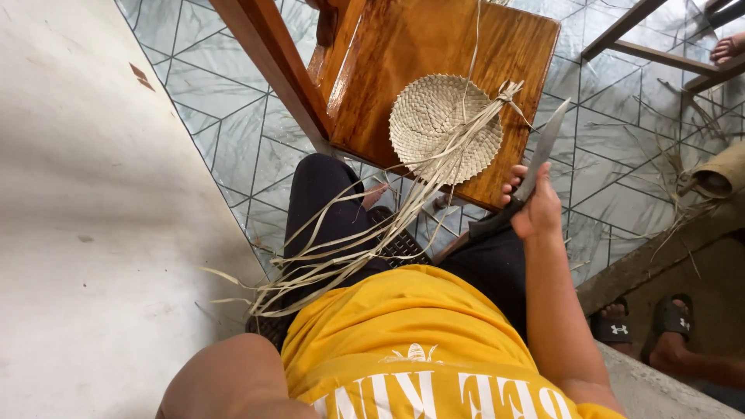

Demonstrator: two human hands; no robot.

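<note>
My right hand [534, 208] grips a knife [545, 143] by its black handle, the long grey blade pointing up and away from me. Just left of the blade, a round woven straw disc [442, 124] lies on a brown wooden chair seat [403, 43]. Long loose straw strips [349, 248] run from a knot at the disc's edge down across my black trousers toward my left side. My left hand is out of sight; only a bare stretch of that arm [225, 380] shows at the bottom edge.
The floor is pale patterned tile [225, 101], with a grey wall [77, 194] on the left. Another person's feet in black sandals [667, 318] rest at the lower right. A rolled mat [718, 174], scattered straw and wooden furniture legs [644, 54] lie to the right.
</note>
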